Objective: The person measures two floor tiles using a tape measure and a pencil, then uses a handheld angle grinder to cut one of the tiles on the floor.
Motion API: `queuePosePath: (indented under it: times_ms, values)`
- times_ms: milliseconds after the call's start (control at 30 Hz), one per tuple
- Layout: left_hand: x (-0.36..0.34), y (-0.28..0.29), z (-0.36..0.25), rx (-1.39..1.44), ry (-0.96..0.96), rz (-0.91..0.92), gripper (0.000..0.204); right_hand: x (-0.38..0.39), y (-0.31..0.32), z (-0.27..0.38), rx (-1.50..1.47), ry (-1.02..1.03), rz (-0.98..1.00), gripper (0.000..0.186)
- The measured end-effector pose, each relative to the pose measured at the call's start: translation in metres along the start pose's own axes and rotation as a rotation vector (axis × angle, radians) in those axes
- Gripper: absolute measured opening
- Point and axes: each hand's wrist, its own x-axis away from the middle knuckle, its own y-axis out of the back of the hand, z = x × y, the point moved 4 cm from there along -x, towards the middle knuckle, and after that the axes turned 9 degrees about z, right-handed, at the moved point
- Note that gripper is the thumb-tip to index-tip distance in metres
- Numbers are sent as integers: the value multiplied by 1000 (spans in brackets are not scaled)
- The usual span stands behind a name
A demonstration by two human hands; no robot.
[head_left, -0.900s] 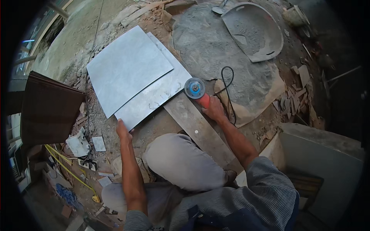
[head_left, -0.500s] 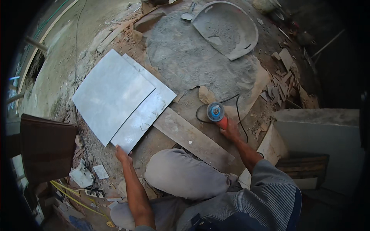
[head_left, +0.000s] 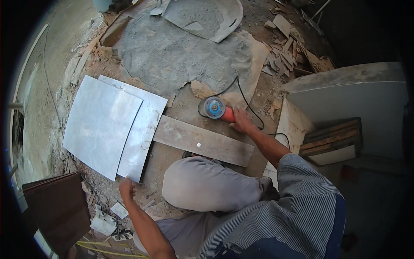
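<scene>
Two large glossy pale tiles lie overlapped, the upper point(head_left: 99, 125) partly covering the lower point(head_left: 144, 112). My left hand point(head_left: 127, 188) has curled fingers at the near corner of the lower tile, gripping its edge. My right hand point(head_left: 241, 118) is closed on the red body of an angle grinder point(head_left: 226, 114), whose disc and blue hub face up over the bare dusty ground right of the tiles, with a black cord looping beside it. A long narrow board point(head_left: 215, 149) extends rightward from beside the tiles, just beyond my bent knee.
Grey powder point(head_left: 181, 60) covers a brown sheet behind, with a large scoop-shaped tub point(head_left: 228, 30) and a trowel point(head_left: 156, 11). Broken tile pieces point(head_left: 282, 60) lie at back right. A low wall point(head_left: 345, 99) with stacked slats point(head_left: 332, 138) stands right; dark panels point(head_left: 56, 211) and debris are lower left.
The grinder has come away from the tile edge toward the right, still in my right hand. My left hand stays at the tile corner. My view has shifted, moving the surroundings in frame.
</scene>
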Motion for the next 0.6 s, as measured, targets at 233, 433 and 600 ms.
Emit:
queuePosePath:
  times_ms: [233,433,600]
  values:
    - [129,1,-125,-321,-728,36,46,65,-42,6,-263,18,302,65]
    - [181,-40,-171,-437,-1000,115,48,77,-58,17,-399,-148,510,66]
    - [182,-52,-180,-424,-1080,181,49,68,-64,12,-420,-157,448,60]
